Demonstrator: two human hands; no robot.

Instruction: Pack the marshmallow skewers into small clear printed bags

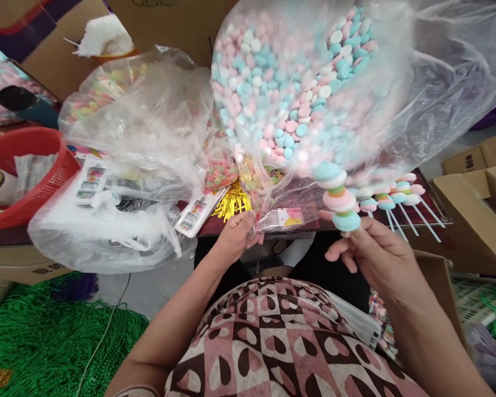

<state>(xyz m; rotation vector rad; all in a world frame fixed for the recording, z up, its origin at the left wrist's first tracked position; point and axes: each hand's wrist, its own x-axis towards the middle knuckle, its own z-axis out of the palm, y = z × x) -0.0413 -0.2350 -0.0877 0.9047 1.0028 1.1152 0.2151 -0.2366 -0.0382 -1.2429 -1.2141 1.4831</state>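
Holding a pastel stack of round candies [342, 199], the right hand [370, 245] has thumb and fingers clamped on its lowest blue piece; left of that grip, the left hand [242, 234] pinches a clear plastic packet [287, 216].

You can't read any text: the marks on the carton [19, 262] below the red basket [52, 172] are too blurred.
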